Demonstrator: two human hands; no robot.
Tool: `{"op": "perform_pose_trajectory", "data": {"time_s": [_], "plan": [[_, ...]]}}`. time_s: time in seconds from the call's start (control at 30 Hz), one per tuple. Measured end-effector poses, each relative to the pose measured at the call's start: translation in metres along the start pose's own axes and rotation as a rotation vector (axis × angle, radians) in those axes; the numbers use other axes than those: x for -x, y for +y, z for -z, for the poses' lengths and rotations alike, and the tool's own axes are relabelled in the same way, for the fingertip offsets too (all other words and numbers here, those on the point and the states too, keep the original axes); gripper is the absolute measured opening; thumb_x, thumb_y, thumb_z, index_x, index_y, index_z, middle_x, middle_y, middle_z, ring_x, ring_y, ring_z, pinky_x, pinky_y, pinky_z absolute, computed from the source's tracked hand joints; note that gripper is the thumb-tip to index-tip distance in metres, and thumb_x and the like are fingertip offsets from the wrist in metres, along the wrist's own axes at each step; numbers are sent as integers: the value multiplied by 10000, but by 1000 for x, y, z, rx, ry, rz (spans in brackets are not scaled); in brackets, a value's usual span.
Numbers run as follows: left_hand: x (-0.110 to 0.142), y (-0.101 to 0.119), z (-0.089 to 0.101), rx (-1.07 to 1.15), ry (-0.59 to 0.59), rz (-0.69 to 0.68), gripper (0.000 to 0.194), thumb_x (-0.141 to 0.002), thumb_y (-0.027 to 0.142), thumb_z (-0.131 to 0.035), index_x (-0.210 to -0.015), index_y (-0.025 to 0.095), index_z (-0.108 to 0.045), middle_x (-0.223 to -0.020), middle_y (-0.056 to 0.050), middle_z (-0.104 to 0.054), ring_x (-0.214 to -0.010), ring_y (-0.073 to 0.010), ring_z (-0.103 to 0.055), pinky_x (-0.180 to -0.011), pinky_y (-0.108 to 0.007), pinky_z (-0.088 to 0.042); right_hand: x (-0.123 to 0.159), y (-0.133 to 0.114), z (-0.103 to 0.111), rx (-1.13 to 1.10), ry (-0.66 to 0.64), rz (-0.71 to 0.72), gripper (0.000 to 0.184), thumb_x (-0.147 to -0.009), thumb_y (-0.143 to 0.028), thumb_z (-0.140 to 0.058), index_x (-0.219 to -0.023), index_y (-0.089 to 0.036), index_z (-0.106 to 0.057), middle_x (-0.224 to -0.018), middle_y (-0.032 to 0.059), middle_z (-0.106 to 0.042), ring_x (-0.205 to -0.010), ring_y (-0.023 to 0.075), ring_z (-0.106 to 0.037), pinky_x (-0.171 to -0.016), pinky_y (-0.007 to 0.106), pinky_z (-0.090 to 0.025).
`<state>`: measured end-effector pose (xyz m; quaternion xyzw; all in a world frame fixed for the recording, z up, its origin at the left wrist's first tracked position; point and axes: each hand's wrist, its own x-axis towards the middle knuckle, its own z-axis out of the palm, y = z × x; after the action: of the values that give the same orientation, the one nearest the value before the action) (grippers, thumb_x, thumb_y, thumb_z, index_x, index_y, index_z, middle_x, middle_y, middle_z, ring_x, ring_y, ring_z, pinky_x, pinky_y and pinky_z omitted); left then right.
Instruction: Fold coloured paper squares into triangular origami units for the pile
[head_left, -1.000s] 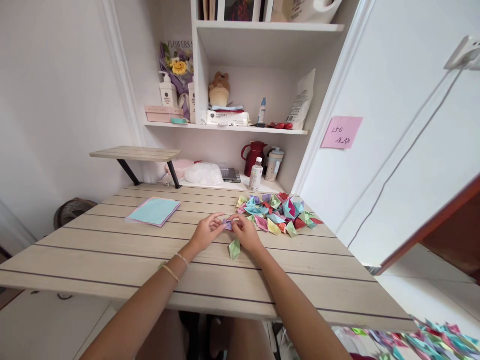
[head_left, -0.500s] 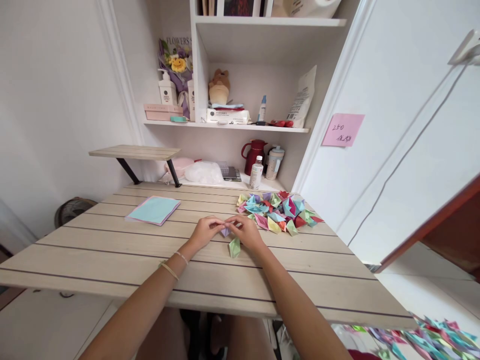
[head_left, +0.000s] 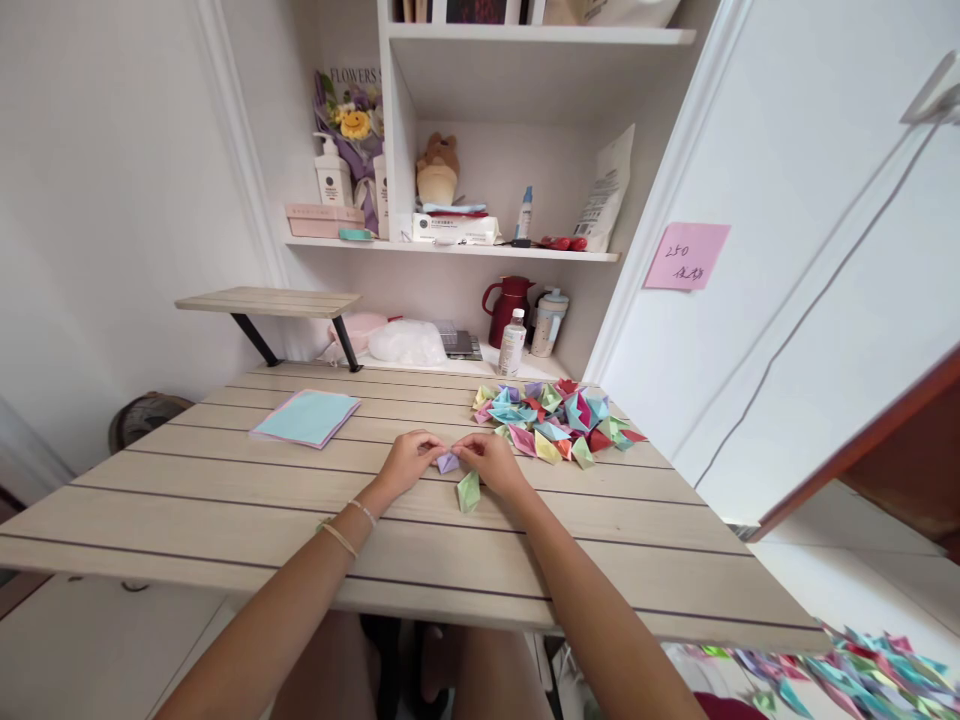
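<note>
A small folded piece of purple paper (head_left: 448,463) is pinched between my two hands at the middle of the table. My left hand (head_left: 409,462) has its fingers closed on the paper's left side. From the right, my right hand (head_left: 489,462) grips its other edge with thumb and fingertips. Just below them a green folded paper boat (head_left: 469,492) lies on the wood, close to my right wrist. A heap of colourful folded paper boats (head_left: 551,425) spreads beyond my right hand. The finer folds of the purple paper are partly covered by my fingers.
A stack of square paper (head_left: 307,418), light blue on top, lies on the slatted table (head_left: 225,500) at the left. A small raised shelf (head_left: 270,302) stands behind it. A bottle (head_left: 512,345) and a red jug (head_left: 508,310) are at the back. More folded papers (head_left: 862,670) lie at lower right.
My hands have drawn slightly apart, and more of the purple paper shows between them. The green boat and the heap have not moved on the table.
</note>
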<state>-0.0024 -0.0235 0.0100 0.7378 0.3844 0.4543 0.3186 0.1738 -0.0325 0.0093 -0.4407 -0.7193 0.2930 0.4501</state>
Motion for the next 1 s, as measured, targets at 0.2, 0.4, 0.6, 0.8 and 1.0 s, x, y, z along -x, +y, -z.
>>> {"op": "perform_pose_trajectory", "data": {"time_s": [0.2,0.4,0.6,0.8,1.0], "plan": [[1,-1,0,-15,-14,-18,161,-703,321,-598,-675,174,-658,-713,-50,-637,-692,-169,-579,-649,-260,-452,1,1,-1,105,-27,40,126,-700,-221,-567,-726,-168,-678,-643,25,-650,-548,130,-530,-518,228,-384],[1,4,1,-73,-25,-67,152,-721,302,-579,-681,169,-640,-722,-46,-624,-714,-163,-564,-650,-255,-442,2,-2,-2,215,2,133,116,-668,-144,-563,-703,-176,-669,-691,32,-622,-610,137,-538,-592,246,-414],[-2,3,-3,103,91,37,176,-726,332,-581,-722,156,-595,-705,-16,-604,-685,-134,-553,-667,-246,-442,1,0,-5,137,77,95,70,-648,-181,-608,-651,-188,-677,-848,45,-568,-762,157,-537,-712,281,-430],[-4,0,-4,522,177,249,246,-682,335,-649,-807,132,-585,-792,-54,-640,-705,-127,-589,-660,-236,-468,0,-1,-10,-1,95,88,102,-690,-213,-579,-666,-191,-676,-849,43,-567,-846,171,-532,-782,293,-414],[-3,3,1,703,9,361,450,-636,246,-713,-1048,128,-575,-969,-130,-649,-868,-194,-620,-798,-319,-474,0,-2,-4,-22,157,88,110,-699,-215,-564,-694,-186,-669,-841,42,-582,-849,174,-530,-786,293,-408]]}}
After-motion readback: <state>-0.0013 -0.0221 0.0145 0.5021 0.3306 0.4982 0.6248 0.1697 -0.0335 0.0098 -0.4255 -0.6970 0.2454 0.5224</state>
